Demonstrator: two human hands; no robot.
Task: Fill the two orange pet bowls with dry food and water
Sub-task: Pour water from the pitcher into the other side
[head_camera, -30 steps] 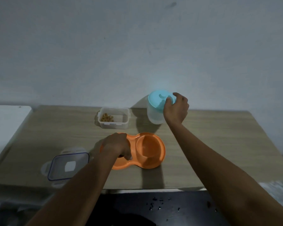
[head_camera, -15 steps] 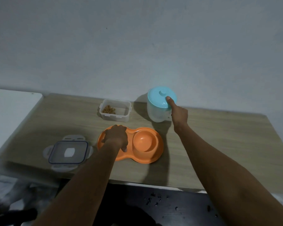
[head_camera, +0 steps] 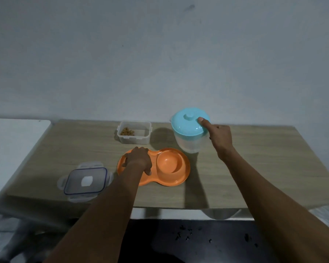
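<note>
An orange double pet bowl (head_camera: pixel 169 164) lies in the middle of the wooden table (head_camera: pixel 254 168). Its right basin looks empty. My left hand (head_camera: pixel 139 158) lies palm down over the left basin with fingers bent onto the rim, and it hides what is inside. A clear water jug (head_camera: pixel 188 144) with a light blue lid (head_camera: pixel 186 124) stands just behind the bowl's right end. My right hand (head_camera: pixel 219 137) grips the jug's right side, thumb pressed on the lid's edge. A clear food box (head_camera: pixel 134 138) behind the bowl holds a little brown dry food (head_camera: pixel 127 132).
The food box's clip lid (head_camera: pixel 85 181) lies flat near the table's front left corner. A white surface (head_camera: pixel 13 141) adjoins the table on the left. The wall runs right behind the table. A dark surface with crumbs (head_camera: pixel 198 242) lies below the front edge.
My right hand slid from clasping the jug's lid rim down to its right side, thumb now on top of the lid. My left hand stayed on the left basin. The jug has not left the table.
</note>
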